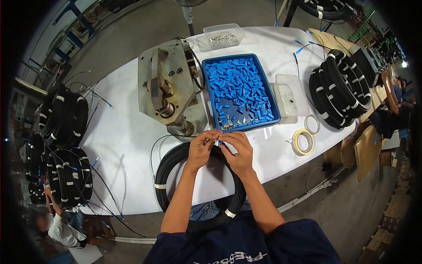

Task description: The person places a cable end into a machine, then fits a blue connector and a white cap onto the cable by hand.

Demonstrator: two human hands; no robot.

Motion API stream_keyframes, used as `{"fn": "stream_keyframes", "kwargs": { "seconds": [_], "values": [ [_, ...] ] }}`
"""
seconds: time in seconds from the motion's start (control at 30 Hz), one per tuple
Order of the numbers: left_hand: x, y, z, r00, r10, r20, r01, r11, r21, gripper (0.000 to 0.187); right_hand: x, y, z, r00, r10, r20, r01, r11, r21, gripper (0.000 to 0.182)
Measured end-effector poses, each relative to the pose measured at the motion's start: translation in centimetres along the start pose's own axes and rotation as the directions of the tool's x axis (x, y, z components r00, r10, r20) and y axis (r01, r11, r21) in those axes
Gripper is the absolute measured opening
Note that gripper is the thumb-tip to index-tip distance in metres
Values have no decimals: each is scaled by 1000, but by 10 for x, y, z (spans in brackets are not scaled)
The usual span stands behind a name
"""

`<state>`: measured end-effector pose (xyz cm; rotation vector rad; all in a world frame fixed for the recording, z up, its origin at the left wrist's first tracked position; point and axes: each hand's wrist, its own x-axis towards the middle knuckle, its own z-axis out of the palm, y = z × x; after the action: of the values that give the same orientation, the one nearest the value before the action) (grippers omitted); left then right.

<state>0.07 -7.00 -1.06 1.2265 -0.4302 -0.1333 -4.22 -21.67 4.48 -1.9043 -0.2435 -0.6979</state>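
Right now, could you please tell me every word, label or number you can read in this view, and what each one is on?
White lettering on the dark blue shirt, bottom edge: upside down to the camera and partly cut off; it cannot be read with confidence.
Blue tray, metal press, tape rolls, cable coils: no readable text.

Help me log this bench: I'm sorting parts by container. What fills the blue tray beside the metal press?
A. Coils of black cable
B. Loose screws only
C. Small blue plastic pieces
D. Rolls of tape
C: the blue tray is heaped with small blue plastic pieces, while the tape rolls lie on the table to its right and the black cable coil lies under both hands.
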Motion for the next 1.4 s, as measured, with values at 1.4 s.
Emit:
{"fn": "stream_keyframes", "kwargs": {
  "seconds": [1.4],
  "values": [
    [0,9,2,998,-70,-5,70,995,77,7,-5,7,-2,998,63,-5,-62,994,89,42]
  ]
}}
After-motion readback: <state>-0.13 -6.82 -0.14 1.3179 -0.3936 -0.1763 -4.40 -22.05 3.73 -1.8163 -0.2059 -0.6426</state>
